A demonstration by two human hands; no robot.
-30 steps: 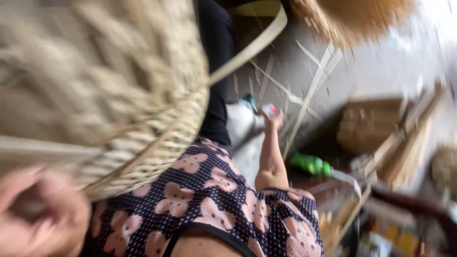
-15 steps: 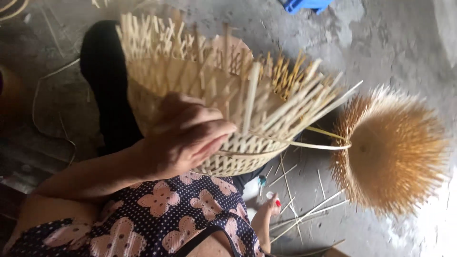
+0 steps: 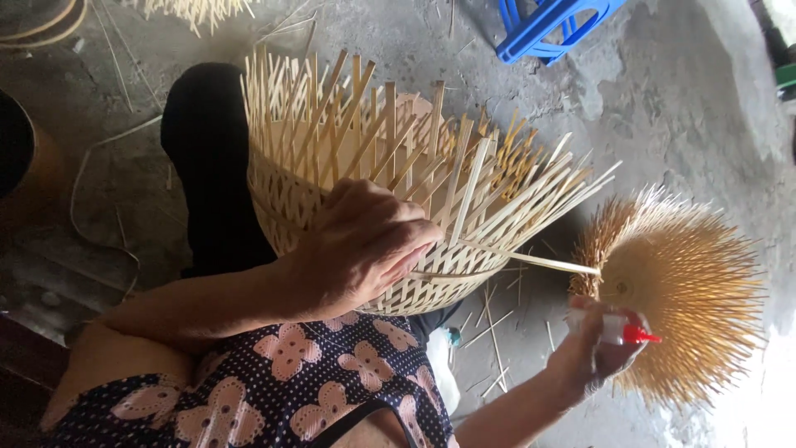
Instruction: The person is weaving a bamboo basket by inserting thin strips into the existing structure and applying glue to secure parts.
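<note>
A half-woven bamboo basket (image 3: 332, 178) with many loose upright strips rests on my lap and my black-trousered leg (image 3: 203, 141). My left hand (image 3: 365, 249) lies over its woven wall and grips the weave near the rim. My right hand (image 3: 593, 348) is lower right, closed around a small white bottle with a red tip (image 3: 622, 330). It hovers right beside a round, spiky bundle of thin bamboo sticks (image 3: 688, 290) on the floor. One long strip (image 3: 539, 264) sticks out of the basket toward that bundle.
The floor is grey concrete (image 3: 663, 108) with loose bamboo slivers (image 3: 497, 323). A blue plastic stool (image 3: 551, 21) stands at the top. A brown round container (image 3: 29, 158) is at the left edge, more bamboo strips (image 3: 195, 10) at the top left.
The view swung from a tilted close look at the basket to looking down on it. My left hand stayed on the basket. My right hand moved with the bottle out toward the stick bundle.
</note>
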